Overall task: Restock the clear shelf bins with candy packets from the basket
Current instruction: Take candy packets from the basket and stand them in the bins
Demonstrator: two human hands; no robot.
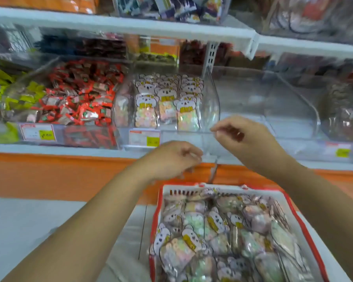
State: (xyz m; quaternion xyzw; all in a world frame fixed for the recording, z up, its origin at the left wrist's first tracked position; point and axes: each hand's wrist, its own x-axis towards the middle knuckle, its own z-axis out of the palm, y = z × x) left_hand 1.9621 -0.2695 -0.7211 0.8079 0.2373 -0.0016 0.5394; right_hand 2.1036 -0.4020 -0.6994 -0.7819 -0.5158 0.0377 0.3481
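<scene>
Red-and-white plastic basket of koala candy packets sits right under the clear plastic shelf bin for short trips, fingers of the left hand loose and empty, right hand too blurry to call.

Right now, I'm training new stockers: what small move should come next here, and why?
Probably lower the left hand into the basket and pick up a koala packet. That hand appears to hold nothing, the basket is full, and the clear bin of matching packets seems to have room at its right.
</scene>
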